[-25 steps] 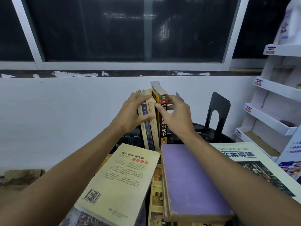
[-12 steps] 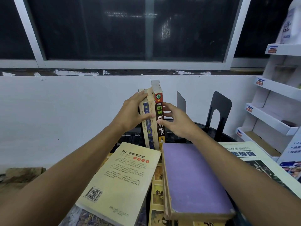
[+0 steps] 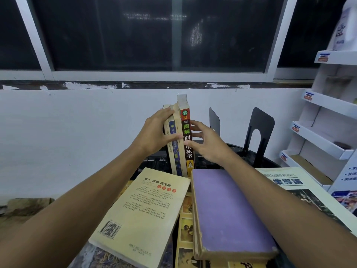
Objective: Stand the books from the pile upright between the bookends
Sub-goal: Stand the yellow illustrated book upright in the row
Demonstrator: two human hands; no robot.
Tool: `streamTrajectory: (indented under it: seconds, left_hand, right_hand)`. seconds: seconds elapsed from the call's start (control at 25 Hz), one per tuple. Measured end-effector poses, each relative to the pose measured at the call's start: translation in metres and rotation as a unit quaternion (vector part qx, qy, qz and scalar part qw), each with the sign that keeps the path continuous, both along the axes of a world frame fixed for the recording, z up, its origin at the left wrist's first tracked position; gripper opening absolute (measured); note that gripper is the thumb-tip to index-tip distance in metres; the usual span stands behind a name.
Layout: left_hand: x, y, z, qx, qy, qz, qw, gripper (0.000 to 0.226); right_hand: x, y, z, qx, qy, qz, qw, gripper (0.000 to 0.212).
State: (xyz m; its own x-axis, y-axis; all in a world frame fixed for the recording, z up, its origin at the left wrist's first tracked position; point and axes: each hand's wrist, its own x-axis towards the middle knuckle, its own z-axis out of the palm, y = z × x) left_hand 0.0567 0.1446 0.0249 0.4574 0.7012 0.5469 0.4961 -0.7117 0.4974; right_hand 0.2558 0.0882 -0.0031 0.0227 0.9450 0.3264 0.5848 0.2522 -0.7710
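head view: left hand clasps slim glossy upright paperbacks; right hand, unclenched, presses against them.

Three books upright; bookends right; pile flat.

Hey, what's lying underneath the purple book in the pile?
Under the purple book lies a flat book with a yellow illustrated cover, showing along its left edge and front. The rest of that cover, and anything lower, is hidden.
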Motion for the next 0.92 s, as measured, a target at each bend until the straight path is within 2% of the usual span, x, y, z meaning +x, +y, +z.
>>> streamTrajectory:
  seconds: [0.28,0.52,0.72,0.84,0.92]
  left_hand:
    - [0.002,-0.003,0.003,0.011,0.024,0.011,1.0,0.078]
    - [-0.004,-0.017,0.006,0.038,0.047,0.032,0.998,0.071]
    - [-0.011,-0.057,0.002,0.069,-0.009,0.034,0.997,0.061]
    - [-0.01,-0.084,-0.004,0.039,-0.03,0.0,0.999,0.055]
    - [-0.009,-0.099,-0.012,0.0,-0.01,-0.011,1.0,0.051]
  right_hand:
    - [-0.001,-0.005,0.004,-0.002,-0.038,-0.007,0.999,0.071]
    - [0.012,-0.026,0.016,-0.014,-0.106,-0.008,0.994,0.073]
    - [0.036,-0.073,0.028,-0.01,-0.146,-0.033,0.989,0.06]
    - [0.052,-0.108,0.023,-0.016,-0.17,-0.073,0.983,0.05]
    - [0.059,-0.129,0.015,-0.031,-0.193,-0.1,0.975,0.045]
